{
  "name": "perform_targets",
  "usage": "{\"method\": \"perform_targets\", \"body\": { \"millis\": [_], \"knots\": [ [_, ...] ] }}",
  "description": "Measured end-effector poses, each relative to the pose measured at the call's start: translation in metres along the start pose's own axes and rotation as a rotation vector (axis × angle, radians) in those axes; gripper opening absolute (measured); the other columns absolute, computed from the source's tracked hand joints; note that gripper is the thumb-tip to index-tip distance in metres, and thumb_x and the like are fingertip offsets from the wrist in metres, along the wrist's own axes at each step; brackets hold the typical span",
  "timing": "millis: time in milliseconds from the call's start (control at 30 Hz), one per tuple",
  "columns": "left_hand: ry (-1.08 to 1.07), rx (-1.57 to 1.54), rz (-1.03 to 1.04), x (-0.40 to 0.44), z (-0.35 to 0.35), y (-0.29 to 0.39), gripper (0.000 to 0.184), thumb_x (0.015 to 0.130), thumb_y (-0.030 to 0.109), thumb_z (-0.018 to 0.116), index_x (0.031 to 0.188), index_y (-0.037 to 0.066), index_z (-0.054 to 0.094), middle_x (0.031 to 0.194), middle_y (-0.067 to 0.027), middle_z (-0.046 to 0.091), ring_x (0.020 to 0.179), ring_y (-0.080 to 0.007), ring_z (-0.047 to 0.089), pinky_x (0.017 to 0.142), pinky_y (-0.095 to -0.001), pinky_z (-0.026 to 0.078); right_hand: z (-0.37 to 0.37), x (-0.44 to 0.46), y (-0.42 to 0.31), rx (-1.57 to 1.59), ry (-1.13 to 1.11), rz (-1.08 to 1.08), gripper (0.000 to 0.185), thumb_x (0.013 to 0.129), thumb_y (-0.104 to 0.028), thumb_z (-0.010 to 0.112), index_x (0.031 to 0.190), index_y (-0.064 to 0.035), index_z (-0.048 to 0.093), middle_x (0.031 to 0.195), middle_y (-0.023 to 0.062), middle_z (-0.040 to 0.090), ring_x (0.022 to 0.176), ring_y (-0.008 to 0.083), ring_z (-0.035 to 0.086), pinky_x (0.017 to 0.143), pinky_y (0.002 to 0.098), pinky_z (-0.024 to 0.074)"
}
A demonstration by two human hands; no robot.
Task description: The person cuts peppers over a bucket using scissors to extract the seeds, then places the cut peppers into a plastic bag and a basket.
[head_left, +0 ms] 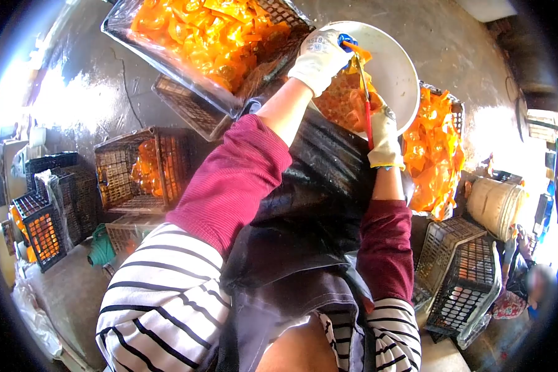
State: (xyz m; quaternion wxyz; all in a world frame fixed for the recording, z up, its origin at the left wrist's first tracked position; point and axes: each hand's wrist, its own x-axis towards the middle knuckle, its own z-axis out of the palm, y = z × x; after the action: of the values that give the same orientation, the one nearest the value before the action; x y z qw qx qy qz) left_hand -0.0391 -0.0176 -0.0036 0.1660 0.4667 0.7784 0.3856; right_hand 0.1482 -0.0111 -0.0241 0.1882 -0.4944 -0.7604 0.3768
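My left hand (pixel 321 59), in a white glove with blue at the fingertips, is closed on a glossy orange piece (pixel 358 49) over a white bucket (pixel 398 65). My right hand (pixel 385 133), in a pale glove, grips a red-handled knife (pixel 368 118). Its long thin blade points up toward the left hand and lies against the orange piece. Loose orange bits (pixel 338 108) cover the bucket's inside below. Another orange strip hangs between the two hands. The right fingertips are partly hidden.
A plastic-lined crate of orange pieces (pixel 211 37) stands at upper left, another crate of orange pieces (pixel 437 149) right of the bucket. Brown crates (pixel 127 155) and black crates (pixel 465 291) stand on both sides. A cream barrel (pixel 495 201) lies at far right. A dark apron (pixel 316 180) covers my front.
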Motion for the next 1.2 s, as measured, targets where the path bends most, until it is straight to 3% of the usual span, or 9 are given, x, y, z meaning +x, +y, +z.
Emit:
{"method": "perform_targets", "body": {
  "millis": [100,233,333,500,667,800,900,1100,1200],
  "knots": [
    [0.018,-0.414,-0.210,-0.014,-0.006,0.019,0.027,0.083,0.023,0.064,0.106,0.009,0.065,0.100,-0.0106,0.067,0.092,-0.0200,0.065,0.080,-0.0292,0.051,0.009,0.009,0.019,-0.001,0.029,-0.033,0.034,0.084,-0.030,0.067,0.110,-0.0074,0.062,0.066,0.0076,0.064,0.059,0.0139,0.061,0.055,0.0272,0.0460],
    [-0.220,-1.365,-0.375,-0.007,0.025,-0.008,0.039,0.086,0.025,0.065,0.119,0.005,0.056,0.104,-0.0081,0.064,0.091,-0.0175,0.063,0.080,-0.0243,0.051,-0.001,0.006,0.004,0.593,-0.162,0.314,0.032,0.086,-0.011,0.060,0.117,-0.0026,0.058,0.078,0.0123,0.066,0.059,0.0199,0.060,0.053,0.0270,0.0468],
    [-0.381,-1.379,-0.359,-0.020,0.018,0.008,0.034,0.089,0.028,0.063,0.113,0.004,0.060,0.099,-0.0030,0.064,0.087,-0.0124,0.061,0.080,-0.0258,0.050,0.002,0.005,0.002,0.507,-0.128,0.259,0.031,0.089,-0.010,0.053,0.119,-0.0007,0.056,0.076,0.0126,0.066,0.053,0.0173,0.058,0.047,0.0246,0.0447],
    [-0.215,-0.441,-0.151,0.011,0.065,-0.049,0.038,0.094,0.033,0.050,0.112,0.001,0.059,0.106,-0.0144,0.064,0.097,-0.0261,0.061,0.084,-0.0312,0.048,0.001,0.002,0.002,0.571,-0.101,0.241,0.030,0.091,-0.009,0.045,0.117,0.0023,0.056,0.079,0.0121,0.066,0.053,0.0152,0.058,0.047,0.0237,0.0448],
    [-0.241,-0.621,-0.336,0.008,0.042,-0.033,0.044,0.089,0.033,0.060,0.118,0.001,0.057,0.106,-0.0076,0.063,0.097,-0.0148,0.059,0.087,-0.0230,0.046,0.002,0.002,0.001,0.654,-0.089,0.304,0.029,0.091,-0.008,0.046,0.115,0.0023,0.057,0.087,0.0141,0.066,0.061,0.0161,0.062,0.048,0.0245,0.0461],
    [-0.257,-0.548,-0.377,0.010,0.034,-0.026,0.036,0.091,0.029,0.056,0.113,0.000,0.060,0.103,-0.0080,0.065,0.095,-0.0147,0.061,0.083,-0.0226,0.049,0.001,0.004,-0.001,0.533,-0.135,0.267,0.027,0.090,-0.009,0.051,0.113,0.0020,0.058,0.090,0.0129,0.066,0.063,0.0163,0.063,0.048,0.0244,0.0461],
    [-0.274,-0.623,-0.414,0.011,0.029,-0.022,0.035,0.091,0.027,0.056,0.112,0.000,0.061,0.101,-0.0087,0.065,0.092,-0.0150,0.062,0.080,-0.0227,0.050,0.008,0.012,0.015,0.502,-0.138,0.256,0.038,0.084,-0.023,0.069,0.115,-0.0026,0.058,0.075,0.0081,0.064,0.055,0.0142,0.061,0.045,0.0230,0.0454],
    [-0.320,-0.815,-0.510,-0.007,-0.001,0.017,0.037,0.092,0.028,0.056,0.115,0.000,0.058,0.100,-0.0093,0.065,0.091,-0.0153,0.062,0.081,-0.0233,0.051,0.011,0.014,0.018,0.806,-0.095,0.278,0.038,0.086,-0.021,0.066,0.117,-0.0013,0.056,0.071,0.0101,0.064,0.054,0.0158,0.061,0.046,0.0259,0.0480],
    [-0.401,-0.985,-0.425,-0.004,0.012,0.002,0.041,0.092,0.030,0.056,0.119,0.000,0.054,0.104,-0.0095,0.064,0.093,-0.0162,0.062,0.083,-0.0249,0.051,0.000,0.014,0.001,0.526,-0.146,0.352,0.023,0.089,-0.011,0.058,0.108,0.0012,0.060,0.085,0.0105,0.067,0.061,0.0163,0.063,0.049,0.0254,0.0474]
  ]
}}
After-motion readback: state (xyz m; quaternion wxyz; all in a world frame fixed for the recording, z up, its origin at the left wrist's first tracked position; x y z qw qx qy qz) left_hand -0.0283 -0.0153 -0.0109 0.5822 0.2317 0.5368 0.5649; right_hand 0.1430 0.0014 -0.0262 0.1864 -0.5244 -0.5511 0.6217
